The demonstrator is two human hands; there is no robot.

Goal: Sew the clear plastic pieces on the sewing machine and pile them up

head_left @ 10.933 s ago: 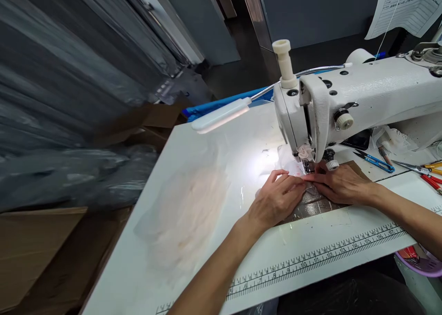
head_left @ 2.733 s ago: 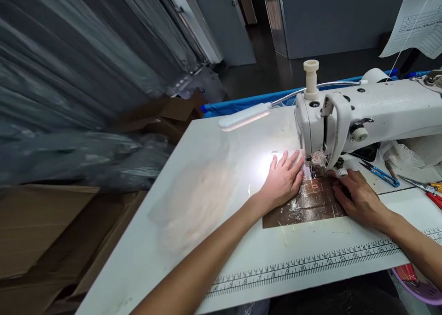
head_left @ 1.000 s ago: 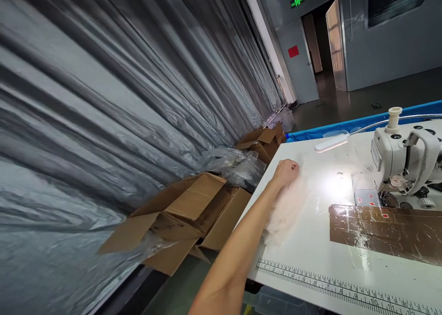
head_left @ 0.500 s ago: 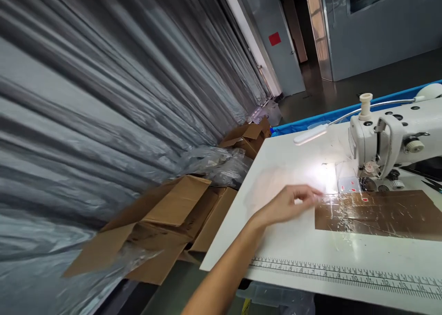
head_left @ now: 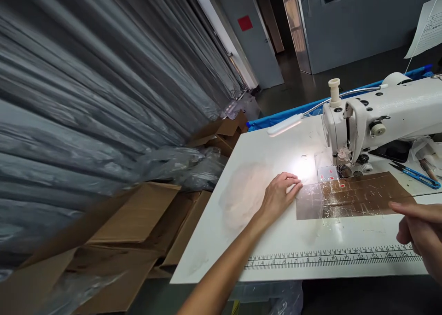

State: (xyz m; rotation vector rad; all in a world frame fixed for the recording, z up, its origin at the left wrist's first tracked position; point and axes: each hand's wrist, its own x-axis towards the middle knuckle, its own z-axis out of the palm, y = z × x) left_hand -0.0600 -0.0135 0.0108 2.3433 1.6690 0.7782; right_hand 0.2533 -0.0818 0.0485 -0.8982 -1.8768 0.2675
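My left hand [head_left: 281, 193] has thumb and fingers closed at the top left corner of a clear plastic piece [head_left: 309, 202]. This piece overlaps the left end of a brown, shiny sheet [head_left: 373, 193] that lies flat in front of the sewing machine [head_left: 366, 121]. On the right, my right hand [head_left: 423, 230] has its index finger stretched out over the brown sheet's right end, the other fingers curled. Whether that fingertip touches the sheet, I cannot tell. Red marks show on the clear material by the needle area.
A lit lamp [head_left: 285, 125] shines on the white table [head_left: 221, 248], which has a printed ruler [head_left: 331, 259] along its front. Blue thread snips [head_left: 417, 174] lie right of the machine. Cardboard boxes [head_left: 138, 213] and plastic wrap [head_left: 183, 165] stand left of the table.
The view has shifted right. My right hand has come into view at the brown sheet's right end. The clear piece now shows beyond the sheet's left end, at my left fingers.
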